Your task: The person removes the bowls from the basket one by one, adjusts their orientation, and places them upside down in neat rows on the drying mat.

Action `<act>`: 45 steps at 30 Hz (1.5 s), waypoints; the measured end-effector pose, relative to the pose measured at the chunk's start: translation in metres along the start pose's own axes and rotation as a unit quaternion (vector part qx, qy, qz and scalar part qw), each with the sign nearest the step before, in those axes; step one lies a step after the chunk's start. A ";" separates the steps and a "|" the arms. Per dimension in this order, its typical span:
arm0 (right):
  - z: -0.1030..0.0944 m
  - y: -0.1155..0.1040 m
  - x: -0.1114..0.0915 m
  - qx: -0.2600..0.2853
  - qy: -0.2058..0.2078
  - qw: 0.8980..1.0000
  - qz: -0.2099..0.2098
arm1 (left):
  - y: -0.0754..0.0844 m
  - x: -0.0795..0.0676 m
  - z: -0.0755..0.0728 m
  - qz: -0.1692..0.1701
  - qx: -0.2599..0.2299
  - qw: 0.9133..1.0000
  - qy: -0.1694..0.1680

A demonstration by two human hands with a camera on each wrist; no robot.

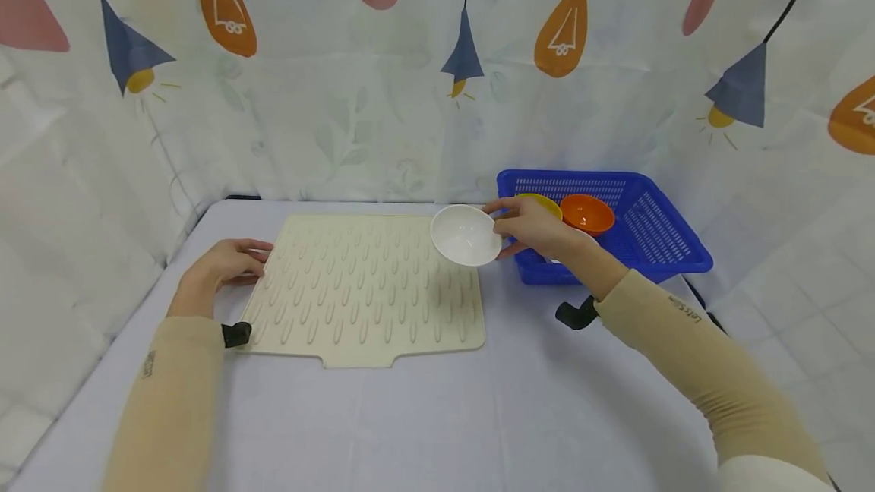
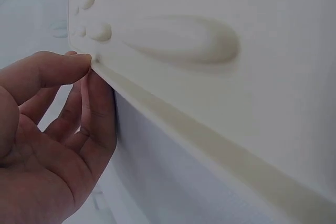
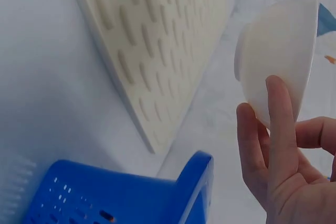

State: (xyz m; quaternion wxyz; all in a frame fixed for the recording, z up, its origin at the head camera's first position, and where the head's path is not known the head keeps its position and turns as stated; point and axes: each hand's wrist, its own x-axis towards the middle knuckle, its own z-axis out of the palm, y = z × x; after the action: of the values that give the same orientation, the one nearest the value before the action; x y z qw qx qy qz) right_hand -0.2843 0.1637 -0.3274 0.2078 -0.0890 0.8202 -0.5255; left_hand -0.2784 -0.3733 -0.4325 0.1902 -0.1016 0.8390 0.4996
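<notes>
My right hand (image 1: 536, 230) grips a white bowl (image 1: 466, 235) by its right side, above the far right corner of a cream drying mat (image 1: 369, 287). In the right wrist view the bowl (image 3: 278, 51) is tilted on its side, with fingers along its outer wall and the foot ring facing left. At the mat's left edge, my left hand (image 1: 229, 260) pinches the rim; the left wrist view shows thumb and fingers of this hand (image 2: 63, 108) meeting at the edge of the ridged mat (image 2: 178, 40).
A blue plastic basket (image 1: 656, 226) stands at the back right, partly behind my right forearm. Inside are an orange bowl (image 1: 588, 214), a yellow bowl (image 1: 547, 205) and something white, mostly covered by the arm. A patterned curtain (image 1: 307, 112) hangs behind the white-covered table (image 1: 437, 424).
</notes>
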 end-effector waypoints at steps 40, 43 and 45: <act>0.048 0.020 0.024 0.025 -0.045 0.998 0.042 | 0.048 -0.015 0.042 0.067 0.209 0.972 0.086; 0.048 0.021 0.024 0.028 -0.042 0.998 0.047 | 0.059 -0.016 0.054 0.084 0.207 0.970 0.093; 0.048 0.021 0.024 0.032 -0.040 0.997 0.050 | 0.065 -0.015 0.061 0.095 0.205 0.970 0.093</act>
State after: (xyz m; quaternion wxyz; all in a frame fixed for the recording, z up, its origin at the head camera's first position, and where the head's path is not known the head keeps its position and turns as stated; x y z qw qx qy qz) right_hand -0.2839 0.1245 -0.3691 0.2689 -0.0620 0.7974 -0.5366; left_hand -0.2749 -0.2889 -0.4003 0.0795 -0.0260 0.9432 0.3216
